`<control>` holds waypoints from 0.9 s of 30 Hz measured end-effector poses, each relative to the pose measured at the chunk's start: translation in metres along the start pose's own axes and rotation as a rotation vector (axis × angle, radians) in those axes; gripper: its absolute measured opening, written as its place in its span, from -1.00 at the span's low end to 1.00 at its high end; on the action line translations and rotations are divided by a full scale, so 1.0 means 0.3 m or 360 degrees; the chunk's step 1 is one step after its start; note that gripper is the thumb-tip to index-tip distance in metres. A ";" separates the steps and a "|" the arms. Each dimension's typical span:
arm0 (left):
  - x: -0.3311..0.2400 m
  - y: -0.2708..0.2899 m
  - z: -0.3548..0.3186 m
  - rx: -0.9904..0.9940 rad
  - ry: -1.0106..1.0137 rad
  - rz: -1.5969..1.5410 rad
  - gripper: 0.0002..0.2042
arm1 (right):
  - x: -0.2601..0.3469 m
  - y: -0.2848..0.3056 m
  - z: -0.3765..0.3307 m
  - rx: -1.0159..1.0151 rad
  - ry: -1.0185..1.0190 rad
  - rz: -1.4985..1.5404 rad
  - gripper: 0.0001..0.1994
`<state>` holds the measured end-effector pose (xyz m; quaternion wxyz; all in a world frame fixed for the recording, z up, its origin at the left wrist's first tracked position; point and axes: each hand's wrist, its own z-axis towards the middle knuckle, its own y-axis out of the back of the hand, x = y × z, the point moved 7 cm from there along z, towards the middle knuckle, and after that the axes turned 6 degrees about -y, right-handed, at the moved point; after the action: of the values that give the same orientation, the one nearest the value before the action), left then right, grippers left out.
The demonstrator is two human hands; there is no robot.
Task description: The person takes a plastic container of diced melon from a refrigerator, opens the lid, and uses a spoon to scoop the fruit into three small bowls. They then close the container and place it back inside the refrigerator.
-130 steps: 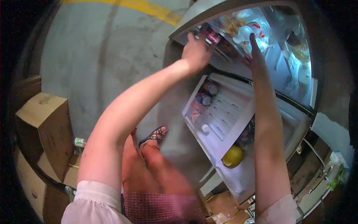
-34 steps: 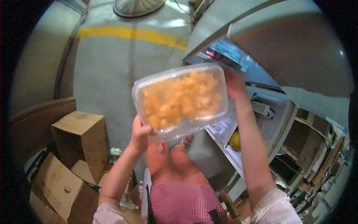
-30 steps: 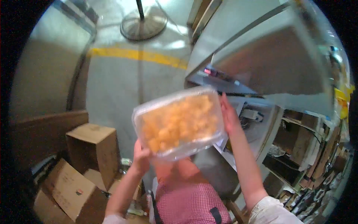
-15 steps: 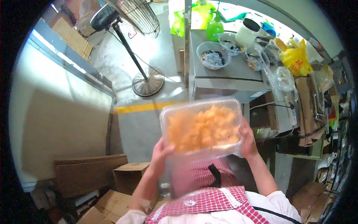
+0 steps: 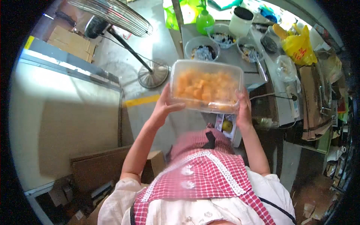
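Note:
A clear lidded plastic container [image 5: 206, 107] full of orange cubes, which look like cut fruit, is held up in front of me, near the counter's front edge. My left hand [image 5: 165, 105] grips its left end, thumb along the near side. My right hand [image 5: 243, 107] clasps the opposite end. Just beyond the container, on the grey counter [image 5: 240, 69], stand several clear plastic bowls: one at the left [image 5: 202, 48] with dark and whitish contents, one behind it [image 5: 223, 36], and one to the right [image 5: 249, 50] with mixed bits.
A green pump bottle [image 5: 205, 23] and a white jar with a dark lid [image 5: 241, 21] stand behind the bowls. A yellow plastic bag [image 5: 299, 47] lies at the right. To the left is a standing fan [image 5: 153, 74]. Cardboard [image 5: 93, 165] leans at lower left.
Both hands have carried the container forward and up, away from my body toward the counter. My arms are stretched further out. The view has shifted slightly.

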<state>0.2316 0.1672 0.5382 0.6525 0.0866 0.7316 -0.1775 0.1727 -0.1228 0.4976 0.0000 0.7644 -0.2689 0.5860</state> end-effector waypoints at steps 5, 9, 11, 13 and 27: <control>-0.073 0.020 0.009 0.0054 -0.0340 0.1432 0.06 | 0.031 -0.007 0.044 -0.0027 0.0037 0.0014 -0.37; -0.215 -0.082 0.013 0.0114 -0.0986 0.2128 -0.27 | 0.003 0.011 0.056 -0.0175 -0.0020 0.0077 -0.38; -0.211 -0.144 0.018 0.0408 -0.1274 0.2088 -0.51 | 0.011 -0.003 0.049 -0.0175 -0.0028 0.0108 -0.39; -0.181 -0.208 0.030 0.0811 -0.1399 0.1892 -0.57 | 0.039 -0.022 0.026 -0.0177 -0.0020 0.0138 -0.40; -0.139 -0.392 0.093 0.1412 -0.1526 0.1566 -0.87 | 0.045 -0.026 0.015 -0.0257 -0.0056 0.0210 -0.45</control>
<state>0.2209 0.0527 0.5941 0.8028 0.5627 0.1130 -0.1614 0.1820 -0.1231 0.5107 0.0182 0.7527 -0.3649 0.5476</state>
